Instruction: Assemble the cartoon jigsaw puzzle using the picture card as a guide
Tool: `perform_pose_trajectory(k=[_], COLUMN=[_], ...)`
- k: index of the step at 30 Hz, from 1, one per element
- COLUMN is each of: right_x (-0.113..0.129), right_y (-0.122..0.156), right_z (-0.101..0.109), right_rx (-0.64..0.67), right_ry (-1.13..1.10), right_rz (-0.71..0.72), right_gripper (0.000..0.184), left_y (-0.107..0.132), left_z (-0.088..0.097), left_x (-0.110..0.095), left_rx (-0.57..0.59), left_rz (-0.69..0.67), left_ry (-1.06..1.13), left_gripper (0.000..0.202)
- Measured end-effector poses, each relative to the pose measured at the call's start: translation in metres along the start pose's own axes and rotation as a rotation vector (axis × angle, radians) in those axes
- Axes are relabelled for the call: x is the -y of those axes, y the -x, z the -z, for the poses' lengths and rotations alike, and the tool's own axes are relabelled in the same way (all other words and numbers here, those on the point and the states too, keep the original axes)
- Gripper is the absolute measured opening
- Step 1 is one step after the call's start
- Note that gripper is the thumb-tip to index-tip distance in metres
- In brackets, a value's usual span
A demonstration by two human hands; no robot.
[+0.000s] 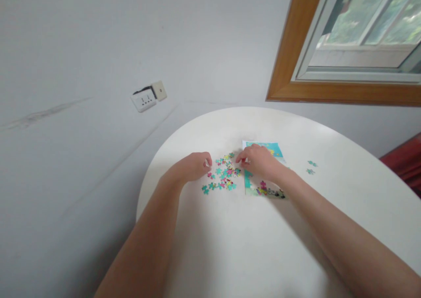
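Several loose jigsaw pieces [224,174], teal, pink and yellow, lie in a small heap on a round white table [250,245]. Right of the heap lies a partly assembled puzzle [263,188] with a teal border. My left hand [194,166] rests curled at the heap's left edge; whether it holds a piece is not visible. My right hand [258,161] lies over the assembled puzzle, its fingertips pinched at the heap's right edge, seemingly on a small piece.
Two stray teal pieces [311,167] lie apart to the right on the table. A white wall socket [148,97] is on the grey wall behind. A wood-framed window [345,44] is at upper right, and something red [406,162] stands at the right edge.
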State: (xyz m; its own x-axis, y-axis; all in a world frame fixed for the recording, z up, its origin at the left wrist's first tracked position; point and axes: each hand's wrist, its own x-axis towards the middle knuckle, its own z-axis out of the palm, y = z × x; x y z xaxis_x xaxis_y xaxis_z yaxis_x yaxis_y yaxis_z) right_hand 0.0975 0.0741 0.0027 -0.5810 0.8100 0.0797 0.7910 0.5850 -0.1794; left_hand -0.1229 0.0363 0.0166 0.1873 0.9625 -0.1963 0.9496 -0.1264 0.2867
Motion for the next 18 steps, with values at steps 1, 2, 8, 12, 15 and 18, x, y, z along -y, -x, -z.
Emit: perform_pose_trajectory(k=[1,2,8,12,15,18], right_x=[0.001,0.002,0.016,0.015,0.013,0.016], right_y=[0.0,0.0,-0.002,-0.003,-0.003,-0.002], right_z=[-0.003,-0.005,-0.016,-0.016,-0.017,-0.02], right_rx=[0.017,0.026,-0.02,-0.036,-0.011,-0.003], right_ry=[0.0,-0.001,-0.037,-0.1,-0.117,-0.12], right_rz=[0.015,0.027,0.061,0.081,0.078,0.081], right_gripper=[0.024,0.022,0.02,0.02,0.02,0.021], left_y=[0.0,-0.001,-0.005,-0.009,-0.012,-0.013], left_z=[-0.001,-0.001,-0.006,-0.011,-0.013,-0.013], left_x=[0.0,-0.001,-0.004,-0.003,-0.002,-0.002], left_rx=[0.005,0.008,-0.019,-0.041,-0.06,-0.066], left_rz=[-0.001,0.002,-0.036,-0.072,-0.088,-0.11], left_ry=[0.006,0.011,0.005,0.028,0.025,0.029], left_gripper=[0.017,0.017,0.018,0.02,0.021,0.022])
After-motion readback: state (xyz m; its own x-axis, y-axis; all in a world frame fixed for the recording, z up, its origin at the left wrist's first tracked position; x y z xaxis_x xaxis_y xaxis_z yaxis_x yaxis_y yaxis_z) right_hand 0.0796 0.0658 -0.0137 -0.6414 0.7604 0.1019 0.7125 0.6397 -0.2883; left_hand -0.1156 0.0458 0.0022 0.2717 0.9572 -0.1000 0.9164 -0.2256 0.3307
